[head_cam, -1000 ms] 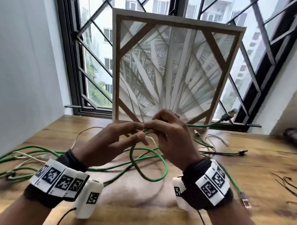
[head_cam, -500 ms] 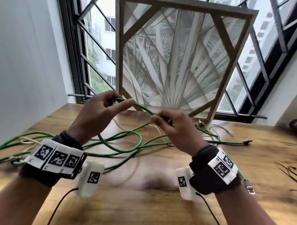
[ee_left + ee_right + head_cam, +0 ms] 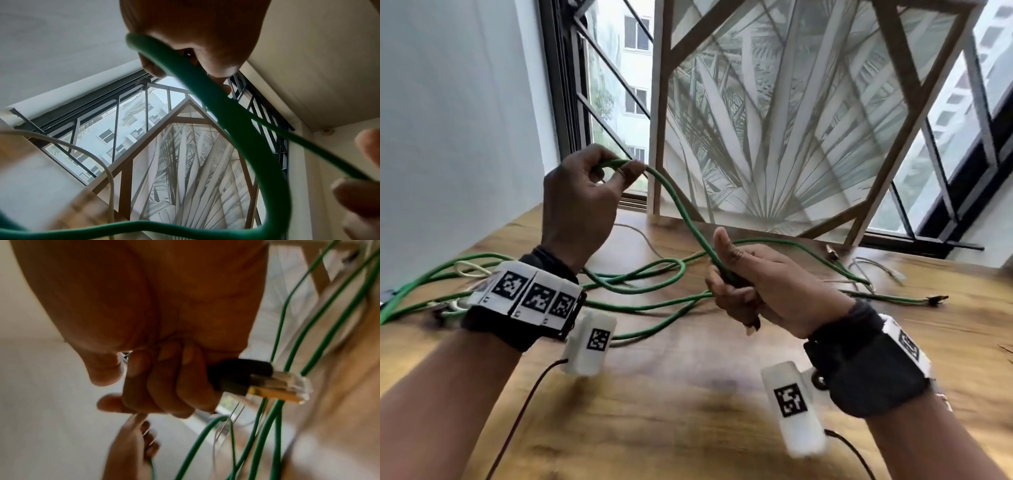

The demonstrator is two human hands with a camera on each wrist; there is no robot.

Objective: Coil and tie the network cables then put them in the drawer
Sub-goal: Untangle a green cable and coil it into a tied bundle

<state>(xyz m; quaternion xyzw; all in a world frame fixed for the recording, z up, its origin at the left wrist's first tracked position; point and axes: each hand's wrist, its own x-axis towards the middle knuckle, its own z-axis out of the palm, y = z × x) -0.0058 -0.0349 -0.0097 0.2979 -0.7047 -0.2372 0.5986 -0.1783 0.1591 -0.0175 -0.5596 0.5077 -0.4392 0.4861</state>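
A long green network cable [image 3: 681, 212] runs between both hands above the wooden table [image 3: 688, 394]. My left hand [image 3: 585, 192] is raised near the window and pinches the cable between thumb and fingers; up close the cable [image 3: 205, 84] bends under the fingertips. My right hand [image 3: 750, 284] is lower, fist curled round the cable's end, thumb up. The black-booted plug [image 3: 257, 379] sticks out below the curled fingers [image 3: 164, 382]. The rest of the cable lies in loose loops [image 3: 640, 281] on the table. No drawer is in view.
A wood-framed leaf-print panel [image 3: 791, 120] leans against the barred window [image 3: 602, 85] at the back. White cables [image 3: 876, 270] and another green cable end [image 3: 935, 300] lie on the right. A white wall [image 3: 448, 137] stands on the left.
My left hand has risen up and left, drawing out a length of cable. My right hand has dropped and turned into a fist round the cable's plug end.
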